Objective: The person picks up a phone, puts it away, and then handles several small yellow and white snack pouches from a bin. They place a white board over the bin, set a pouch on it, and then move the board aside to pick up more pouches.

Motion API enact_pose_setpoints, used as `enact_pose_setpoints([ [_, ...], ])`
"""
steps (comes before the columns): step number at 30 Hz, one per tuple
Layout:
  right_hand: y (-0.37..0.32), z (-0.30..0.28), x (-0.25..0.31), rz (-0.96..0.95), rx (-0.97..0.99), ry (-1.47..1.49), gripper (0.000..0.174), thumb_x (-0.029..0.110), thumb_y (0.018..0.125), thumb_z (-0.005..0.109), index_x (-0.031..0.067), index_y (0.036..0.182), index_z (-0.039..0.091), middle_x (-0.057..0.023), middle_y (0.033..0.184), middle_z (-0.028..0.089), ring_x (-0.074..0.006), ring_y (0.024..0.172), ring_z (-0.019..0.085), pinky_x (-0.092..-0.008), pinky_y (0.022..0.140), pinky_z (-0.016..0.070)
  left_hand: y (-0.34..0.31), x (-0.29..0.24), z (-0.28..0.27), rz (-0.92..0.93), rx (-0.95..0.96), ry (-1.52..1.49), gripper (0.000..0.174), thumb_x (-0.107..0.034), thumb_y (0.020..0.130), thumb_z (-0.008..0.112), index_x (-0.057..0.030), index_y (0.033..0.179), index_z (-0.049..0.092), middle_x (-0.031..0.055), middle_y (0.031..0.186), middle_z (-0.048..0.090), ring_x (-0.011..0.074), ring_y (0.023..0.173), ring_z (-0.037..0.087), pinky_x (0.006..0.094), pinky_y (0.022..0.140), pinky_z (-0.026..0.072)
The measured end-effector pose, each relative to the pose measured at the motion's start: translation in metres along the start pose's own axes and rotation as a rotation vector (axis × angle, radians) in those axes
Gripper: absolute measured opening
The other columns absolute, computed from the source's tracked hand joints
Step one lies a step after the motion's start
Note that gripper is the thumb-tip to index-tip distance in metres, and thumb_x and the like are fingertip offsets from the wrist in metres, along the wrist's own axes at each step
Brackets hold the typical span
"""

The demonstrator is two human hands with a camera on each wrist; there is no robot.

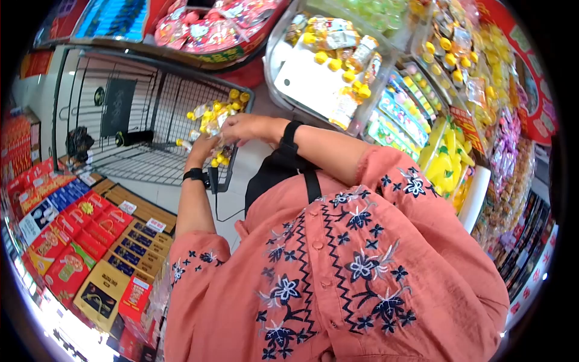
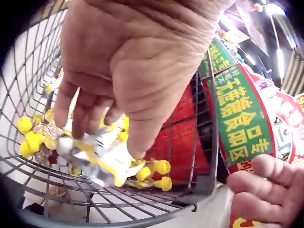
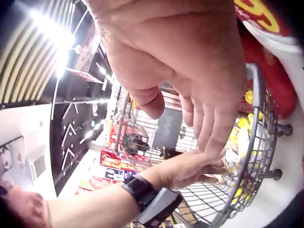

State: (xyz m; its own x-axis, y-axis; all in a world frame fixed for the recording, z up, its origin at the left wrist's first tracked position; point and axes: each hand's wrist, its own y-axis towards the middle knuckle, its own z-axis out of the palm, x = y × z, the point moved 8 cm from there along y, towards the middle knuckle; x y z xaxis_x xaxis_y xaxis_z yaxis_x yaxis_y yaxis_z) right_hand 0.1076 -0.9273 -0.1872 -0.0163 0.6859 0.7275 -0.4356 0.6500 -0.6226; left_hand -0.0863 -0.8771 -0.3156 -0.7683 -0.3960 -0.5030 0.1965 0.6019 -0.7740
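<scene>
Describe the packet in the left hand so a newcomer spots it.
Find the wire cart beside the snack shelves. At its near corner the left hand pinches a clear packet with yellow caps. The other packets lie loose in the cart; only this one is held.

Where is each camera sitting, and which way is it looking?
Head: up on the head, looking down at the left grip, right grip, pink shirt and wire cart.
Left wrist: on that wrist, facing into the cart; left grip pinches yellow-capped packets.
Right wrist: on that wrist, facing the cart; right grip's open fingers, left forearm.
Shared: both wrist views see the cart and left grip.
</scene>
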Motion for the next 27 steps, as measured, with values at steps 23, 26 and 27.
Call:
enact_pose_setpoints([
  [23,-0.268,-0.274,0.009,-0.082,-1.368,-0.279,0.063,0.032,0.081,0.067,-0.0115,0.123,0.051,-0.0369,0.117,0.059,-0.0465,0.114,0.059,-0.0494,0.096,0.0486,-0.004,-0.485,0.154,0.955,-0.165,0.475,0.098,-0.061,0.078,0.074,0.0146,0.134,0.049,0.0354,0.135,0.053,0.0436,0.131,0.049,0.0444,0.109,0.0403],
  [26,-0.246,-0.29,-0.008,-0.056,-1.394,-0.29,0.075,0.036,0.081,0.068,-0.0096,0.135,0.042,-0.0404,0.127,0.051,-0.0514,0.116,0.056,-0.0478,0.1,0.0472,0.019,-0.489,0.167,0.857,-0.066,0.564,0.102,-0.065,0.073,0.075,0.0153,0.132,0.05,0.0365,0.131,0.056,0.0432,0.124,0.056,0.0442,0.104,0.0447],
  [27,-0.241,-0.292,-0.01,-0.047,-1.399,-0.289,0.078,0.037,0.081,0.068,-0.0092,0.137,0.041,-0.0404,0.129,0.05,-0.0522,0.116,0.055,-0.0476,0.101,0.0468,0.026,-0.488,0.169,0.824,-0.022,0.58,0.103,-0.065,0.073,0.075,0.0153,0.132,0.05,0.0371,0.128,0.057,0.0431,0.121,0.058,0.0439,0.103,0.0459],
])
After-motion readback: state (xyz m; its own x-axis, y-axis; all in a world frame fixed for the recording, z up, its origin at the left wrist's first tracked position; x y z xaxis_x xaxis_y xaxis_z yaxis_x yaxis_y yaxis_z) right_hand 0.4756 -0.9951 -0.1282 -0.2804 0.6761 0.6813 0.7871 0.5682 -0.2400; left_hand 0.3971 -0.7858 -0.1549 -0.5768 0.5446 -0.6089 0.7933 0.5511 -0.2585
